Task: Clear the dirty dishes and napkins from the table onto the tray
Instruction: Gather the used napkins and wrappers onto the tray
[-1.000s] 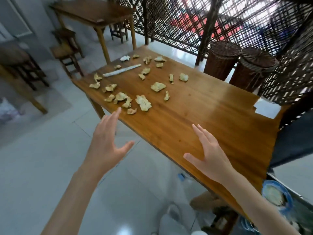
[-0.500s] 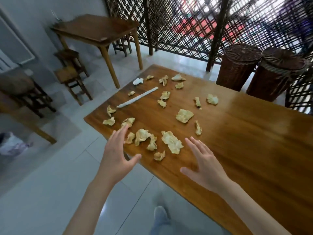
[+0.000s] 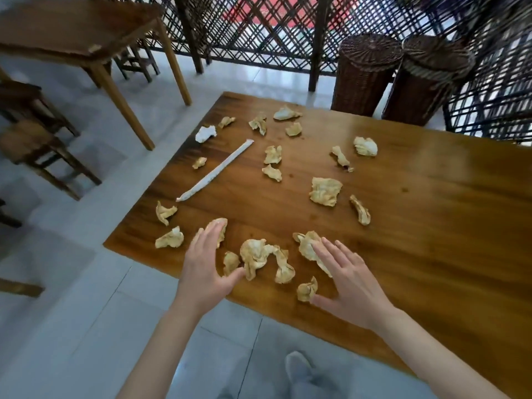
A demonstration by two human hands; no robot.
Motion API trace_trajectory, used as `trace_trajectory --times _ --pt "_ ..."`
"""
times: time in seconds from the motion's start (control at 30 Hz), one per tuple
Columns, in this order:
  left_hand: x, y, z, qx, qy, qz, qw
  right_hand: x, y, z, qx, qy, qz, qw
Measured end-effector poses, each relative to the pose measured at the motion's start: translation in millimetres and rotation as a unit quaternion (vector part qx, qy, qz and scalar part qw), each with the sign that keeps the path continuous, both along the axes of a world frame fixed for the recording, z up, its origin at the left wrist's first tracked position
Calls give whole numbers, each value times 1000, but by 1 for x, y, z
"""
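Now both hands (image 3: 205, 266) (image 3: 349, 280) have advanced over the napkins (image 3: 266, 259).

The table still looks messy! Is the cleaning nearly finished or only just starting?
Only partly done. No dishes show on the table, so those may be cleared. Nothing is held: the left hand and right hand hover open over the nearest crumpled napkins. Left to do: many yellowish scraps lie scattered, plus a white napkin and a long paper wrapper. The tray is not in view.
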State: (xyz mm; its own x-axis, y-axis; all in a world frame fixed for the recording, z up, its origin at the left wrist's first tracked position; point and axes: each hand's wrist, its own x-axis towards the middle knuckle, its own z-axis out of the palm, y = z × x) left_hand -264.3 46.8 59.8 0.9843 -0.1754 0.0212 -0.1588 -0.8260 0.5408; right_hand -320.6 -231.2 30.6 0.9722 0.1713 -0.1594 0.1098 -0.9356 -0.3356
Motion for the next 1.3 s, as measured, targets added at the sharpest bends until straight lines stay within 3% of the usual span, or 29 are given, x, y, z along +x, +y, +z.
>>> trace_trajectory --times 0.3,0.57,0.77,1.07,1.3 --pt "46 23 -85 39 -34 -72 996 3 30 -62 -48 16 -154 987" --pt "79 26 -127 49 -6 -111 993 39 53 -90 -58 4 -149 987" --pt "59 34 -130 53 -31 -137 989 43 64 -97 -103 -18 -149 983" --pt "65 38 -139 92 5 -132 987 42 65 -95 -139 -23 -169 976" --pt "68 2 -144 55 -23 -191 980 37 64 -95 -89 -23 -170 981"
